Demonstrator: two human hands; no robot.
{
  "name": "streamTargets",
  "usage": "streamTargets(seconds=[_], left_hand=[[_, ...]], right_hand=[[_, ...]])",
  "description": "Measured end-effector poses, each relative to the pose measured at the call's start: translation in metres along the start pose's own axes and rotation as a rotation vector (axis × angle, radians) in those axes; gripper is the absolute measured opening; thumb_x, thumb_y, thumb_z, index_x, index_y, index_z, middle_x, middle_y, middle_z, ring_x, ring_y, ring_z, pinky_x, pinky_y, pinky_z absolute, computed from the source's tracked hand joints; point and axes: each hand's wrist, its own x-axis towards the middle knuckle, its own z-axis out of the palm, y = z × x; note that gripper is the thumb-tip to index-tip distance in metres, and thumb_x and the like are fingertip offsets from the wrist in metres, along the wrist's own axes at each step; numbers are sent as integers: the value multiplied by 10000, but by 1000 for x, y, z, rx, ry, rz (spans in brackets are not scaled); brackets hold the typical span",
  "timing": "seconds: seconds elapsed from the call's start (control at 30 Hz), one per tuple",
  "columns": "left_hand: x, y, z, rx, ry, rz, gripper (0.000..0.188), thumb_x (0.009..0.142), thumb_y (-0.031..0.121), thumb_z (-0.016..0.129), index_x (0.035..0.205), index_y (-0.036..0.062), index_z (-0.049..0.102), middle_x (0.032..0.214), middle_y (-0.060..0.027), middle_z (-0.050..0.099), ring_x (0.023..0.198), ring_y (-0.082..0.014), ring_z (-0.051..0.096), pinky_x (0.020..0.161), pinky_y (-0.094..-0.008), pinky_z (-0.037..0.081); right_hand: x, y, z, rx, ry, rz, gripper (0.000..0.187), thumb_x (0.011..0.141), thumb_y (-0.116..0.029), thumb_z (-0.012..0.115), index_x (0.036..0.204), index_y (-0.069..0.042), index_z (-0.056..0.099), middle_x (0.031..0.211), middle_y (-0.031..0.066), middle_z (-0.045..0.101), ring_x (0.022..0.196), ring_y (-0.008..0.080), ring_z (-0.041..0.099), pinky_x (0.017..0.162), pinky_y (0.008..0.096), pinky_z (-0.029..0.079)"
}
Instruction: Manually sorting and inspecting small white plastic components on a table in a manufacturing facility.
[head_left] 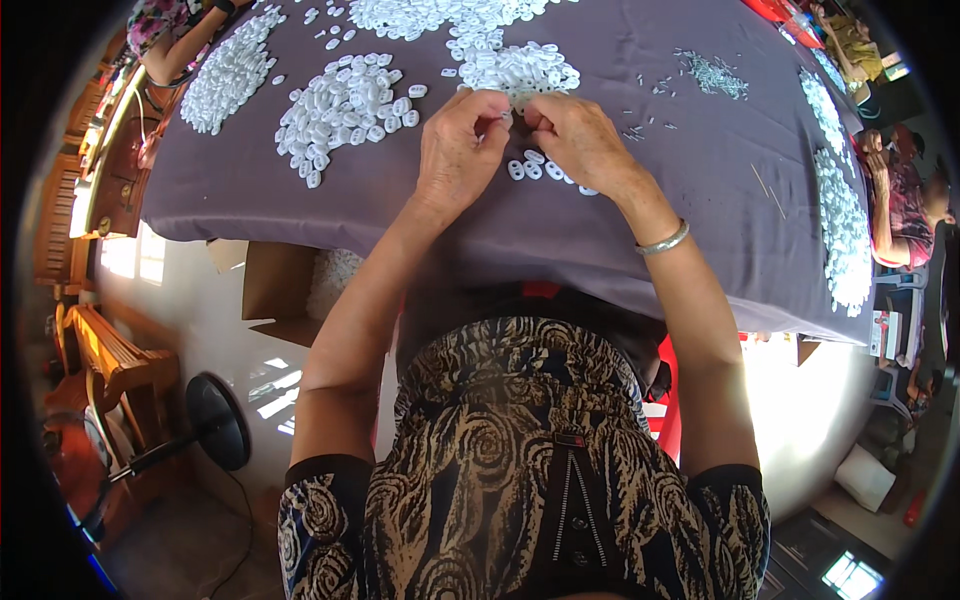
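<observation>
Both hands meet above the near middle of a cloth-covered table [400, 215]. My left hand [455, 150] is closed in a pinch on a small white plastic piece [507, 118], of which only an edge shows. Close beside it, my right hand [582, 143] is pinched too; its fingertips hide whatever lies between them. Just beyond the fingers is a heap of white oval plastic pieces [520, 68] with small holes. Several loose oval pieces [533, 170] lie below my right hand, partly covered by it. A silvery bangle [664, 240] circles my right wrist.
More white pieces form heaps at left [340, 110], far left [230, 75] and along the right edge [842, 235]. Small metal screws or pins [716, 75] are scattered at the far right. Thin sticks [768, 190] lie nearer. Other people [895, 205] sit around the table. A cardboard box [275, 285] stands below.
</observation>
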Motion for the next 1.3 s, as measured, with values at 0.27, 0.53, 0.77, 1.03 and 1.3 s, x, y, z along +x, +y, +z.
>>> streamTargets(seconds=[0.27, 0.53, 0.77, 1.03, 1.3], left_hand=[[-7, 25, 7, -315, -239, -156, 378, 789, 16, 703, 1146, 40, 580, 918, -36, 651, 832, -91, 608, 653, -240, 493], [-13, 48, 20, 47, 12, 302, 379, 698, -25, 723, 1047, 58, 604, 858, -89, 605, 719, -238, 621, 581, -331, 510], [-12, 49, 15, 51, 12, 350, 244, 758, -38, 695, 984, 28, 631, 824, -97, 637, 628, -209, 629, 553, -288, 519], [-12, 44, 18, -686, 34, -235, 138, 854, -24, 637, 988, -7, 612, 852, -53, 641, 722, -94, 617, 618, -239, 530], [-13, 43, 20, -685, -8, -209, 161, 857, -32, 624, 1016, -8, 612, 888, -50, 637, 729, -89, 611, 627, -221, 515]], right_hand=[[-23, -2, -29, 719, -24, 223, 58, 858, -55, 618, 902, -20, 634, 793, -29, 592, 729, 40, 511, 646, 209, 426], [-35, -18, -25, 970, 90, 428, 89, 867, -71, 581, 895, -13, 642, 783, -17, 594, 690, 44, 484, 625, 203, 402], [-39, -18, -26, 1154, 69, 460, 101, 877, -80, 571, 897, -14, 644, 741, -16, 566, 643, 60, 454, 619, 202, 395], [-42, -23, -20, 978, 103, 278, 81, 884, -72, 576, 896, -18, 636, 745, -24, 574, 642, 45, 453, 596, 205, 395], [-43, -23, -30, 865, 84, 298, 57, 889, -58, 555, 866, -31, 600, 746, -47, 560, 671, 22, 445, 597, 194, 379]])
